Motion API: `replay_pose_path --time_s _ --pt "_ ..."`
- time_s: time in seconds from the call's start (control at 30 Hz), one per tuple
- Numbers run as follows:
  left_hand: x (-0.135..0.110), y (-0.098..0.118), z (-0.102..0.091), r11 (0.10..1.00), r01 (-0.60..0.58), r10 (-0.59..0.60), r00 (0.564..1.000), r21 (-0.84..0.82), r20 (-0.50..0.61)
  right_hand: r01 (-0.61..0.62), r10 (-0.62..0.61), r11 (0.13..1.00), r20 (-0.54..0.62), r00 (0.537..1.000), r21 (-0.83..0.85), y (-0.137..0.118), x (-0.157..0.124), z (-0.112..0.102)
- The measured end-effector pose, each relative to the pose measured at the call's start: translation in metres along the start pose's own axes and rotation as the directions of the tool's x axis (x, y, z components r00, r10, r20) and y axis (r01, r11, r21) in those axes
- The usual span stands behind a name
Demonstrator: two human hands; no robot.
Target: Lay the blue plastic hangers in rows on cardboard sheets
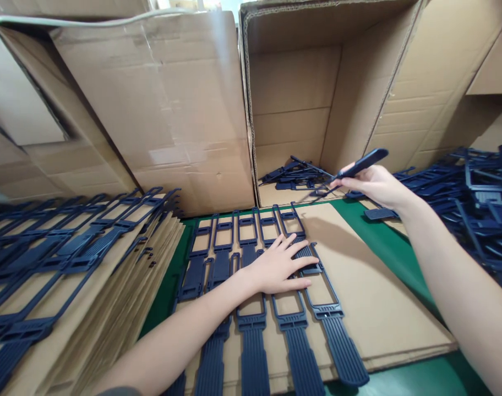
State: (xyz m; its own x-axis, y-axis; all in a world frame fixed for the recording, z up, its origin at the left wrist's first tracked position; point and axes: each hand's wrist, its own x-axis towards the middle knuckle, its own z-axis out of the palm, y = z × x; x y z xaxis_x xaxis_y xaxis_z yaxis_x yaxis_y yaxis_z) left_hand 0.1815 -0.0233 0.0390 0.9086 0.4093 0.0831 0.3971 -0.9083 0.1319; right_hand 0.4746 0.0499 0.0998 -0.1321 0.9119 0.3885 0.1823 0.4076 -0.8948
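Note:
My left hand lies with spread fingers over a row of dark blue plastic frames, touching the rightmost ones. Each frame has an open rectangular window and a ribbed paddle-like end, such as this ribbed plastic frame at the row's right end. They lie side by side on a cardboard sheet. Raised above the sheet's far right corner, my right hand is closed around another dark blue plastic frame. Its rounded end points up to the right, while its other end is blurred near the box opening.
An open cardboard box stands behind the sheet, with several loose frames inside. To the right is a tangled heap of frames. Stacked cardboard layers carrying more frames rise on the left. Green table surface shows around the sheet.

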Motion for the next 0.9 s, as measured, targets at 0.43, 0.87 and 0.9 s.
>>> replay_pose_path --time_s 0.43,0.87,0.9 --pt "0.000 -0.001 0.001 1.000 -0.016 0.016 1.000 -0.013 -0.022 -0.060 0.408 0.875 0.663 0.627 -0.481 -0.006 -0.013 -0.036" --pt "0.000 -0.001 0.001 1.000 -0.003 0.002 1.000 -0.012 -0.013 -0.005 0.520 0.593 0.379 0.766 -0.805 0.027 0.002 0.000" --pt "0.000 -0.001 0.001 1.000 -0.006 0.006 1.000 -0.013 -0.012 -0.012 0.551 0.549 0.351 0.757 -0.836 0.032 0.002 0.009"
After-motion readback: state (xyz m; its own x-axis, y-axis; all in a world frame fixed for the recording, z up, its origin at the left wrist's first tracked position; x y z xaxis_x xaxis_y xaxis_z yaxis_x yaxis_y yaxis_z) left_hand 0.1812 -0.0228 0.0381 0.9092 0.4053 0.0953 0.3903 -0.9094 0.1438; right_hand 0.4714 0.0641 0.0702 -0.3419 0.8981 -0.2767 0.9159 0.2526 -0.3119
